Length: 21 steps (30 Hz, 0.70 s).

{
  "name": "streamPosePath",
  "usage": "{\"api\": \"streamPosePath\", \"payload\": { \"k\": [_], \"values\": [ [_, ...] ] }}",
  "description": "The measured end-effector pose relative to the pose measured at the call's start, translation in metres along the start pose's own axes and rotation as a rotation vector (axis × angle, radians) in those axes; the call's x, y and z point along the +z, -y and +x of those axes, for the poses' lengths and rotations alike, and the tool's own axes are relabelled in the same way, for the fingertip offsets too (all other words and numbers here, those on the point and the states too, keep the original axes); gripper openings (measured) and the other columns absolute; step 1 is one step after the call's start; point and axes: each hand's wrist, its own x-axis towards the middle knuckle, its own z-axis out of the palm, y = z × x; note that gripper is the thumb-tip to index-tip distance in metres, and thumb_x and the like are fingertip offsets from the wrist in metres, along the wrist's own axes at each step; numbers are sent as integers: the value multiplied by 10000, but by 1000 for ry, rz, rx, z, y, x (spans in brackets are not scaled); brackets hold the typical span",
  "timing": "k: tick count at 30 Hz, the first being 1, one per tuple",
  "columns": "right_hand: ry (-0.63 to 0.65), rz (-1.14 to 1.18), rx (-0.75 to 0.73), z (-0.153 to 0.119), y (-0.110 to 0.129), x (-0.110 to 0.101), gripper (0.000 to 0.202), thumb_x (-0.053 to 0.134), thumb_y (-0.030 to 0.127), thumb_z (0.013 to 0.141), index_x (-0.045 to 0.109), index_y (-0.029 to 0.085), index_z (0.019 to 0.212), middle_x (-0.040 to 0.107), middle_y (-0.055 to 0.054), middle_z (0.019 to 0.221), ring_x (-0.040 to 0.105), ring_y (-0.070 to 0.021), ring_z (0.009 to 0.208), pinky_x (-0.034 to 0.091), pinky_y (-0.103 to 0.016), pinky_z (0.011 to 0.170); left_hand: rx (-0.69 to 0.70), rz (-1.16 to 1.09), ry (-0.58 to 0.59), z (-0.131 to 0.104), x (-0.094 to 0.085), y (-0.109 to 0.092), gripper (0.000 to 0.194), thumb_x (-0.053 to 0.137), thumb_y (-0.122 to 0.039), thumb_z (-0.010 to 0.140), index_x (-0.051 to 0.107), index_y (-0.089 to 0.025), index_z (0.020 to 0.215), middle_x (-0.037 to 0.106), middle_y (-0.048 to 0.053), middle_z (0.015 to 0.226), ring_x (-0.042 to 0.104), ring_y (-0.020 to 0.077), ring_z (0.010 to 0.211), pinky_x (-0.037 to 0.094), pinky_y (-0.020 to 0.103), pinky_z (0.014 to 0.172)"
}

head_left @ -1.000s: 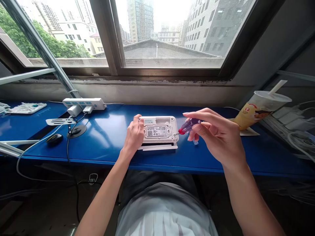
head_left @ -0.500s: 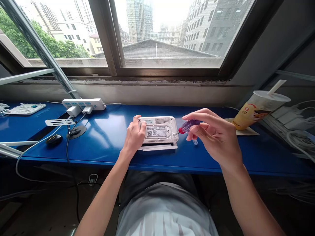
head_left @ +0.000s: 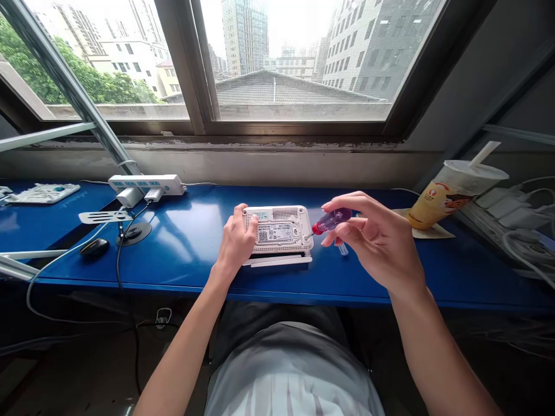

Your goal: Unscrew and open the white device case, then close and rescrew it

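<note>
A white router [head_left: 282,249] lies on the blue desk with its labelled, vented underside up and its antennas along the near side. My left hand [head_left: 237,238] is closed around the router's left end, thumb over the top face. In my right hand [head_left: 376,240] is a screwdriver [head_left: 333,219] with a purple and red see-through handle, pinched between thumb and fingers. Its tip meets the corner hole at the router's near right; whether a screw sits there I cannot make out. Partly hidden under my right hand, a small clear plastic piece [head_left: 343,249] rests on the desk.
A power strip [head_left: 167,185] with plugs stands at the back left, near a black mouse [head_left: 94,247] and a white slotted piece [head_left: 104,216]. To the right is a drink cup [head_left: 446,196] with a straw, beside white adapters and cables [head_left: 505,202]. A metal post [head_left: 82,92] rises at left.
The fingers of my right hand have shifted slightly on the screwdriver, and its handle appears turned. My left hand and the router stay in place.
</note>
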Motion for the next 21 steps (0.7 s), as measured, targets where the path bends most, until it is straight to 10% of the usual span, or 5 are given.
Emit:
{"api": "streamPosePath", "payload": {
  "k": [12,21],
  "values": [
    [68,-31,52,-1,0,-5,195,588,395,1117,691,295,1249,743,-23,1165,769,-120,698,567,-223,558,-1,5,6,0,0,-1,545,416,-514,1077,494,-210,1523,689,173,1219,678,338,1111,556,469,925],
    [-43,-55,-36,1,-1,-4,168,828,311,956,817,342,1121,638,-3,1056,684,-108,655,627,-254,575,13,-15,3,0,-1,-1,534,427,-507,1078,492,-215,1520,684,171,1227,679,338,1117,557,485,946]
  ]
}}
